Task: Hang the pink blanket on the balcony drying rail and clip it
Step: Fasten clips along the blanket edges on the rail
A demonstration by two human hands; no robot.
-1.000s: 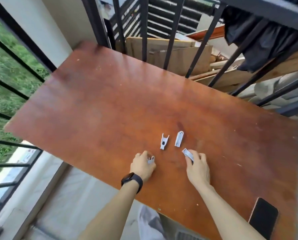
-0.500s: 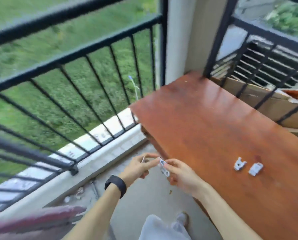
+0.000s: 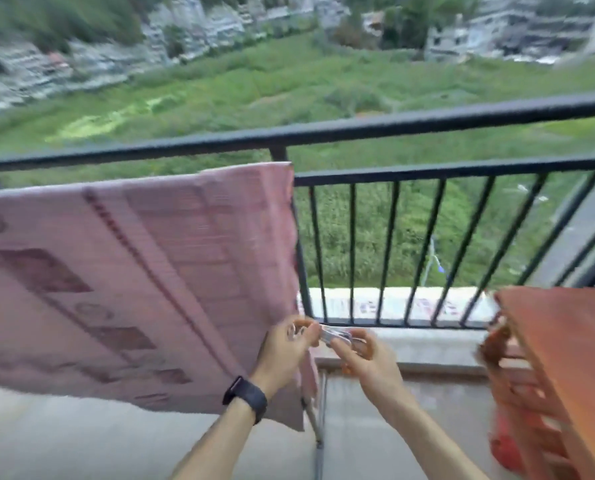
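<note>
Ahead of me the black balcony railing (image 3: 427, 123) has two horizontal bars. The pink blanket (image 3: 133, 271) hangs flat from about the height of the lower bar, its bottom edge above the grey concrete floor (image 3: 81, 445). A thin metal leg (image 3: 319, 445) stands under its right corner. On my right is a red-brown wooden table (image 3: 566, 341), blurred.

No legible text or labels anywhere

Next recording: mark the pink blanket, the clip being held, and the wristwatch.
pink blanket (image 3: 133, 271), head view, middle of the hanging cloth.
clip (image 3: 334, 335), head view, its pale middle part.
wristwatch (image 3: 245, 398), head view, the dark band across the wrist.
</note>
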